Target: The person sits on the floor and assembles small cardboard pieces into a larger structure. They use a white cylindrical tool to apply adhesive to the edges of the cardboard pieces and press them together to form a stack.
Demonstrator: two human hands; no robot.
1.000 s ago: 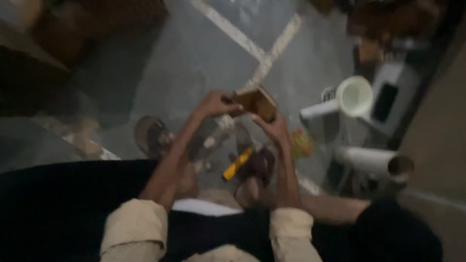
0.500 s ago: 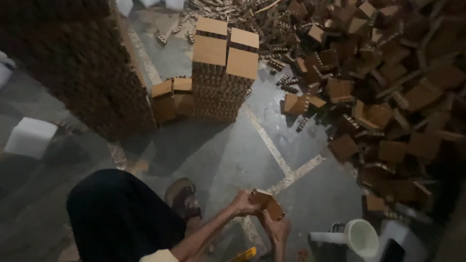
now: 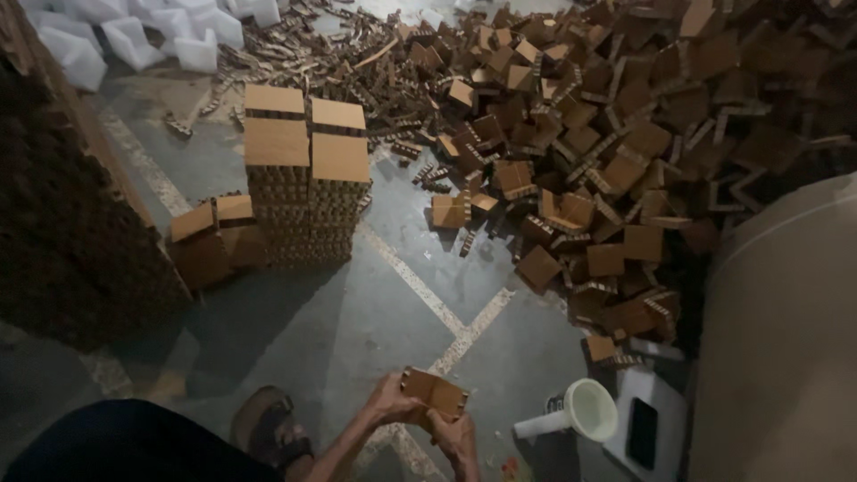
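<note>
Both hands, left hand (image 3: 390,402) and right hand (image 3: 457,435), gripping 1 cardboard corner piece (image 3: 434,394); neat stack (image 3: 306,178) beyond, loose pile (image 3: 607,152) right.

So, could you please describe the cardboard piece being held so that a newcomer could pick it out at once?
Start at the tall neat stack of cardboard pieces on the grey floor, then follow the pale floor line down to the bottom edge. There the left hand and right hand grip one cardboard piece, the only one off the floor.

Matt brown cardboard piece (image 3: 434,393); smooth grey concrete floor (image 3: 357,330); glossy white plastic funnel (image 3: 585,411).
</note>
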